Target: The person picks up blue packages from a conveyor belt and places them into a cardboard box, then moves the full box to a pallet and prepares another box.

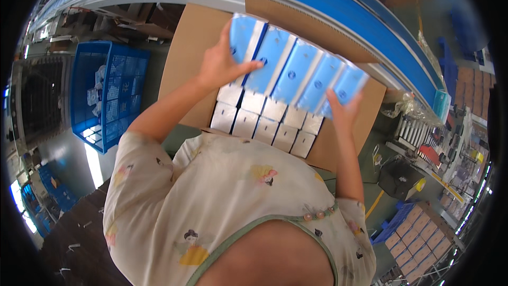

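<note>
A row of several blue-and-white, plastic-wrapped packs [292,74] is squeezed between my two hands, over an upright cardboard box [186,47] with its flaps spread. My left hand [218,63] grips the row's left end, its thumb stretched across the blue faces. At the other end, my right hand [345,114] presses on the lower right corner, slightly blurred. Inside the box, several white pack ends [259,124] stand in two visible rows close to my body. The held row hides the far part of the box's inside.
A conveyor with a blue belt [317,0] and metal rail runs behind the box. To the left stands a blue plastic crate [108,90] with some packs in it. On the right are a roller section [418,132], a black bin [399,177] and stacked cartons [420,241].
</note>
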{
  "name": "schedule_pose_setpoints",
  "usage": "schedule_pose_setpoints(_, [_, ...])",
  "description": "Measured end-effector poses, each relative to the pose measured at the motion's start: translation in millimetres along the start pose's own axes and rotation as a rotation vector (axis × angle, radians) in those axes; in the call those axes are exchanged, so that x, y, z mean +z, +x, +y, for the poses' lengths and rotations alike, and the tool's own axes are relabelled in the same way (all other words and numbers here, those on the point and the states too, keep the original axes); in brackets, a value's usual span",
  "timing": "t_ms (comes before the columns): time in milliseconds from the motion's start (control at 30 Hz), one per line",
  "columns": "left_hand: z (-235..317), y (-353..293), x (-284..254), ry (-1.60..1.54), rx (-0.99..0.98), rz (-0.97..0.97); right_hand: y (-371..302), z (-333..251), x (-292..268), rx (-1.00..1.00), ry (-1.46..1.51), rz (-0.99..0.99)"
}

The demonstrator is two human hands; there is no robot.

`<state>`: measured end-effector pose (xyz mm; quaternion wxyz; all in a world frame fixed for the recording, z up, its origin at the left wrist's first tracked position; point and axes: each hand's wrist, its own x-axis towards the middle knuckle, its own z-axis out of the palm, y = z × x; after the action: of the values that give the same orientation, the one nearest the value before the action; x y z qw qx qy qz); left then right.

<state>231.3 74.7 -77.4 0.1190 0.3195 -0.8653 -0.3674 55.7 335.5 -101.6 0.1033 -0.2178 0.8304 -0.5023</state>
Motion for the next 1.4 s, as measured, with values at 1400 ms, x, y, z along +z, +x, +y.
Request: schedule_pose_setpoints(1400, [50.3, 92.2, 38.4, 0.548, 0.617, 0.332, -61.6, -8.8, -51.7, 0.074, -0.558, -1.103])
